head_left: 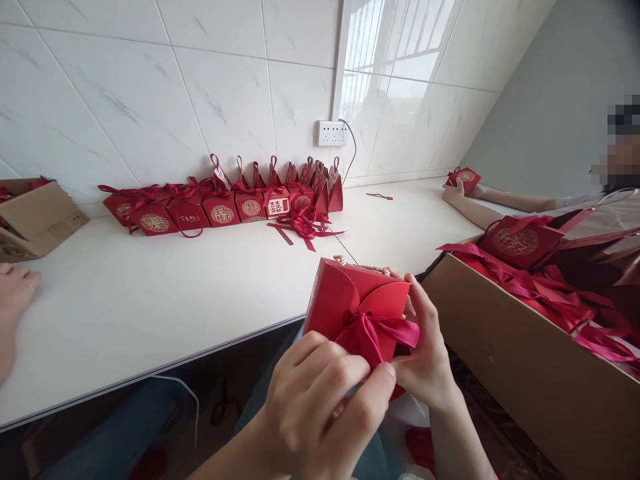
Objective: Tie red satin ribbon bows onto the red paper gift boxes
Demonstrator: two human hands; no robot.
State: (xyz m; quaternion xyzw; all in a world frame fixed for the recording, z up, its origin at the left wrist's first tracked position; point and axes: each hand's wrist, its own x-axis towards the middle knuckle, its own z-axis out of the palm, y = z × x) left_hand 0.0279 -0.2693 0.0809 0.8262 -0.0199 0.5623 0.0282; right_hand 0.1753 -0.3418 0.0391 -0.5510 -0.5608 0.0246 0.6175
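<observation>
A red gift box (pixel 325 293) with curved overlapping flaps is held up in front of me, past the table's front edge. A magenta satin ribbon (pixel 367 330) is looped in a bow over its flaps, and a gold twisted cord (pixel 363 267) shows along its far edge. My right hand (pixel 425 347) grips the box's right side, thumb at the near corner and fingers partly hidden behind. Closed in a pinch, my left hand (pixel 320 400) has thumb and forefinger together at the ribbon's lower end.
Red gift boxes (pixel 223 210) line the white table's (pixel 200 287) back, beside loose ribbons (pixel 307 227). A cardboard box (pixel 525 347) of ribboned boxes stands right, another carton (pixel 45 220) left. A co-worker's hands (pixel 454 190) hold a red box; another person's hand (pixel 17 287) rests far left.
</observation>
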